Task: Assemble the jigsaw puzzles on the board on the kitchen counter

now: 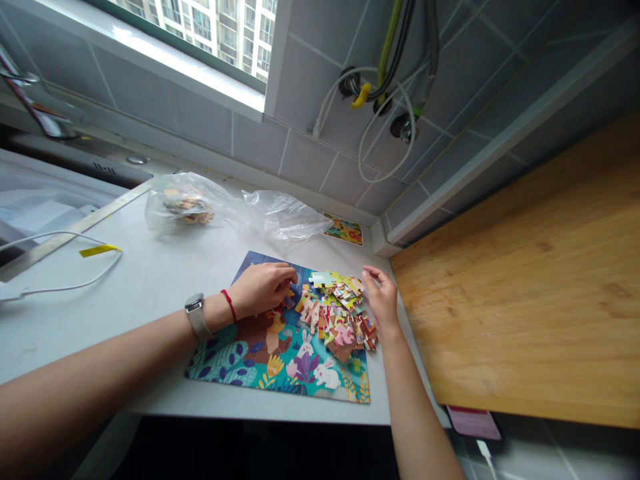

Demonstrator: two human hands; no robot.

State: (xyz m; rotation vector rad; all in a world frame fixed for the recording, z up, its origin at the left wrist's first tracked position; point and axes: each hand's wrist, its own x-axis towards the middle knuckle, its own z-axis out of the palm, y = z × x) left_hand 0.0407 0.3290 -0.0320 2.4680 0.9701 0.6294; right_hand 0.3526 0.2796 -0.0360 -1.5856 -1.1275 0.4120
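Observation:
A pile of loose jigsaw puzzle pieces (340, 313) lies on the right half of a puzzle board (240, 363) printed with rabbits and plants. My left hand (265, 287), with a watch and a red cord at the wrist, is curled over the board's upper left part. Small coloured pieces (289, 300) show just below its fingertips; the palm side is hidden. Beside the pile's right edge is my right hand (383, 293), its fingers loosely bent and a little apart, with nothing visible between them.
Behind the board lies a clear plastic bag (187, 200) with more pieces inside. A small picture card (344, 229) rests near the wall. A white cable (75, 290) crosses the table at left. A wooden panel (525, 287) stands on the right, above a phone (473, 423).

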